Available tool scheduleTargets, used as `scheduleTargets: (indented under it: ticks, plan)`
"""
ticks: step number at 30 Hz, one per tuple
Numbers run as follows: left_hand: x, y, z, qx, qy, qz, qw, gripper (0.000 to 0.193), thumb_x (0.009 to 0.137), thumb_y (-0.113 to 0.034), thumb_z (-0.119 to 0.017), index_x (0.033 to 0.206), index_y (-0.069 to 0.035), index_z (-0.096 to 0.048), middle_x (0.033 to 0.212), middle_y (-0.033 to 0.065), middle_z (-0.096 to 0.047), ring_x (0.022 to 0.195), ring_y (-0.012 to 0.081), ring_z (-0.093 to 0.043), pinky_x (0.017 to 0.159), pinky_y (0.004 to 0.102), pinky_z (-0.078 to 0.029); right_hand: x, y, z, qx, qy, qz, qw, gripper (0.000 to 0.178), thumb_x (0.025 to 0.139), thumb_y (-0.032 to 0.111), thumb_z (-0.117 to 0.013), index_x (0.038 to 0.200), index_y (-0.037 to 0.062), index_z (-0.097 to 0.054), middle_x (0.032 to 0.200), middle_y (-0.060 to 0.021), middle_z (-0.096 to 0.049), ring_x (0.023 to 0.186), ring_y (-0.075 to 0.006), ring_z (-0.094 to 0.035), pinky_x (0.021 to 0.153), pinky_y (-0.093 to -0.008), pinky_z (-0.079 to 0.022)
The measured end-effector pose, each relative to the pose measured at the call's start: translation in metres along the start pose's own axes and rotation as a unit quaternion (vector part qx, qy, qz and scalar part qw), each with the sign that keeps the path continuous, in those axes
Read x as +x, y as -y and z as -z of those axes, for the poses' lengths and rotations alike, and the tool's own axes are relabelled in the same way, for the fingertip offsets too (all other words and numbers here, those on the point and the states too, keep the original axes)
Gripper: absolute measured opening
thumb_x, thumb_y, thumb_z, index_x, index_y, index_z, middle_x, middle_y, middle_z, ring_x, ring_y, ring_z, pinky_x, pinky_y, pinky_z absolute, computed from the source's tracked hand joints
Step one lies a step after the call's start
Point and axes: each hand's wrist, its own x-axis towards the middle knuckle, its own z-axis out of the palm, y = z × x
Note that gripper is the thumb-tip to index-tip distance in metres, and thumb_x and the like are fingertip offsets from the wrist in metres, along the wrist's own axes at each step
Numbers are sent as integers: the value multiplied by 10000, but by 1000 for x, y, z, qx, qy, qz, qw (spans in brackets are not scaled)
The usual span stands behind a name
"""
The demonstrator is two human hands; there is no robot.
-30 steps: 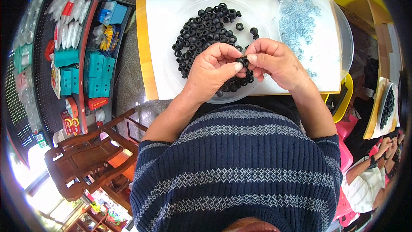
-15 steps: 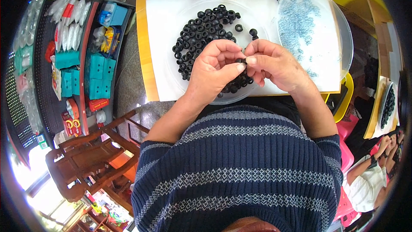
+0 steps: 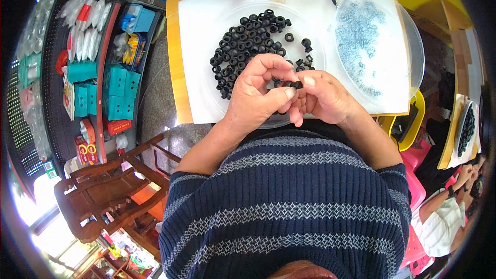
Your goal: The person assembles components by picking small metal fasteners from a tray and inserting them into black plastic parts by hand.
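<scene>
Pinched between fingertips of left hand [image 3: 260,95] and right hand [image 3: 323,98]: 1 small black ring [image 3: 296,84], held over clear plate [image 3: 316,62] with black ring pile [image 3: 247,46]. Second clear dish [image 3: 408,36] of bluish washers [image 3: 358,36] alongside. White sheet [image 3: 206,72] on yellow table [image 3: 175,72]. Wooden chair [image 3: 108,191], stocked shelf [image 3: 88,72] at left.

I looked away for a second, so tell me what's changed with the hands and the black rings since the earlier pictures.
Very little. The left hand and right hand remain pressed together over the clear tray, both pinching a small black ring; fingers only shifted slightly. The pile of black rings and the dish of pale blue parts stayed put.
</scene>
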Motion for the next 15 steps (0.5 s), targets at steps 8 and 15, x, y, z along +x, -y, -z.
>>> scheduleTargets:
  ticks: [8, 15]
  plan:
    - [-2, -4, 3, 58, 21, 5, 998, 281, 708, -28, -622, 975, -25, -534, 900, 46, -530, 869, 106, -500, 775, 235, -410, 2, -11, 5, 62, 19, 6, 998, 287, 838, 321, -500, 836, 36, -529, 641, -82, -554, 513, -142, -533, 468, -249, -451]
    - [-3, -6, 4, 158, 54, -30, 985, 218, 649, -38, -681, 856, -25, -614, 930, 66, -521, 871, 140, -503, 746, 259, -407, -2, -23, -4, 46, 22, 35, 998, 346, 779, 394, -561, 799, 58, -482, 530, 6, -390, 437, -88, -361, 400, -213, -285]
